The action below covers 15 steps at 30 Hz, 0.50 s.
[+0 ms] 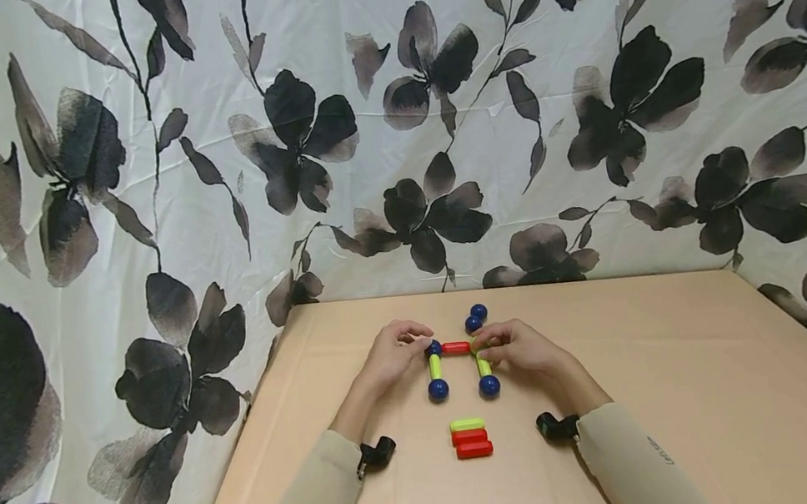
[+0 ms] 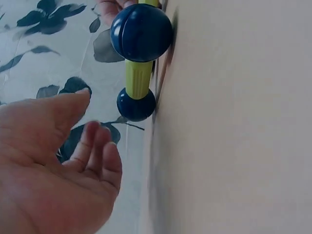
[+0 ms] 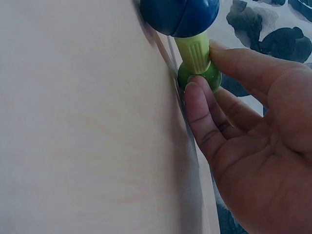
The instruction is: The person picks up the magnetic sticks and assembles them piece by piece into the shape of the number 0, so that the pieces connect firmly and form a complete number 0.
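A frame of magnetic-looking rods and balls lies on the table. Its red rod (image 1: 456, 348) runs between two yellow-green rods, the left rod (image 1: 435, 367) and the right rod (image 1: 484, 367). Blue balls cap their near ends, one at left (image 1: 438, 390) and one at right (image 1: 490, 386). My left hand (image 1: 395, 355) is beside the far-left blue ball (image 2: 136, 105), its thumb and fingers apart and holding nothing in the left wrist view. With thumb and fingers, my right hand (image 1: 524, 346) pinches the green ball (image 3: 211, 78) at the right rod's far end, partly covering it.
Two blue balls, a farther one (image 1: 479, 311) and a nearer one (image 1: 473, 324), sit beyond the right hand. Closer to me lie a yellow-green rod (image 1: 467, 425) and two red rods (image 1: 475, 450). Floral cloth (image 1: 390, 144) hangs behind the tan table (image 1: 651, 356).
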### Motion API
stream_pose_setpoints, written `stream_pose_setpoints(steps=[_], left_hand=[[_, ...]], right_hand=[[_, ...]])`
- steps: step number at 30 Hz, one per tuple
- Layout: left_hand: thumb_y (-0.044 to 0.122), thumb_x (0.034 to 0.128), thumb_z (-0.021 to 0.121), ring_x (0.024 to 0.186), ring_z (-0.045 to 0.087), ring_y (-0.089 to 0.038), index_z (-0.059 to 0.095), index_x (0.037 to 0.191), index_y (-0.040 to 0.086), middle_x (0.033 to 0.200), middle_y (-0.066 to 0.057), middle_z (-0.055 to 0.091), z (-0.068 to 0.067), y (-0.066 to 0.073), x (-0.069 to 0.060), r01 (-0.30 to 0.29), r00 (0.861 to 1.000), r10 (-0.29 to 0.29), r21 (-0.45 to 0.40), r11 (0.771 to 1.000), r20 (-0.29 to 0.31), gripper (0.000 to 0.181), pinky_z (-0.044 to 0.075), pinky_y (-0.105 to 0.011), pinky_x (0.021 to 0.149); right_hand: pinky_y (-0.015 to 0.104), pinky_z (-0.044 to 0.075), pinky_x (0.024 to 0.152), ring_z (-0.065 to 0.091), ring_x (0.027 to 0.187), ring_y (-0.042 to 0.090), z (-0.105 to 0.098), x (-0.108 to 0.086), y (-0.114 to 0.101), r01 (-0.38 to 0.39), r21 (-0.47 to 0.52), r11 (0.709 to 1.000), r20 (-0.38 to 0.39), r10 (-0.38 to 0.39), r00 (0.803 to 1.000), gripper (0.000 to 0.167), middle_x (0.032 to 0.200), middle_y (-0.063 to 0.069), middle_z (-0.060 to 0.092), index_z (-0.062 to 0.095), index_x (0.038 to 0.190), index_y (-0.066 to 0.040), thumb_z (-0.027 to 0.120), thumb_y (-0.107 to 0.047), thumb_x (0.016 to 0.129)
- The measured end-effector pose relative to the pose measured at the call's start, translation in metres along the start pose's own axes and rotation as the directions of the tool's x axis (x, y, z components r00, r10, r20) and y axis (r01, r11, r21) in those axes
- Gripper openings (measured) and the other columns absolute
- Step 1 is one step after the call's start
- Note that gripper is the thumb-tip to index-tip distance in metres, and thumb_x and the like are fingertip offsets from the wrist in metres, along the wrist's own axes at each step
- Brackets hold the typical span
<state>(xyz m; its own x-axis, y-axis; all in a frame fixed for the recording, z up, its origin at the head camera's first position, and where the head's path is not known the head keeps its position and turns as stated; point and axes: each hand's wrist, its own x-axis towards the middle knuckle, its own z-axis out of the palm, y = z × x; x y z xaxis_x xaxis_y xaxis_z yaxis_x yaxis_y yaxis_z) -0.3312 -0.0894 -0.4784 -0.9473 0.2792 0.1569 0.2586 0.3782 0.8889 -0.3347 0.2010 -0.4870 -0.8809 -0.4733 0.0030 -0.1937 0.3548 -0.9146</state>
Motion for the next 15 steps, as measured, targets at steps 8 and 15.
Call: stream_pose_setpoints(steps=[8, 15], left_hand=[[0.027, 0.0994, 0.073, 0.061, 0.05, -0.016, 0.076, 0.114, 0.006, 0.073, 0.0, 0.057, -0.007, 0.023, -0.012, -0.021, 0.963, 0.036, -0.061, 0.998, 0.266, 0.025, 0.038, -0.025, 0.054], [0.029, 0.0993, 0.072, 0.07, 0.059, -0.035, 0.077, 0.118, 0.008, 0.089, -0.008, 0.073, -0.005, 0.048, -0.028, -0.049, 0.814, 0.017, 0.039, 0.998, 0.581, 0.028, 0.044, -0.026, 0.054]], right_hand=[[0.022, 0.053, 0.074, 0.063, 0.089, 0.023, 0.001, -0.001, -0.001, 0.01, 0.003, 1.0, 0.001, -0.01, 1.0, 0.022, 0.141, 0.025, 0.062, 0.075, 0.117, 0.001, 0.071, -0.004, 0.097], [0.024, 0.056, 0.076, 0.064, 0.09, 0.023, 0.0, 0.0, 0.0, 0.011, -0.001, 1.0, 0.002, -0.011, 1.0, 0.022, 0.141, 0.025, 0.062, 0.076, 0.117, 0.0, 0.072, -0.006, 0.097]])
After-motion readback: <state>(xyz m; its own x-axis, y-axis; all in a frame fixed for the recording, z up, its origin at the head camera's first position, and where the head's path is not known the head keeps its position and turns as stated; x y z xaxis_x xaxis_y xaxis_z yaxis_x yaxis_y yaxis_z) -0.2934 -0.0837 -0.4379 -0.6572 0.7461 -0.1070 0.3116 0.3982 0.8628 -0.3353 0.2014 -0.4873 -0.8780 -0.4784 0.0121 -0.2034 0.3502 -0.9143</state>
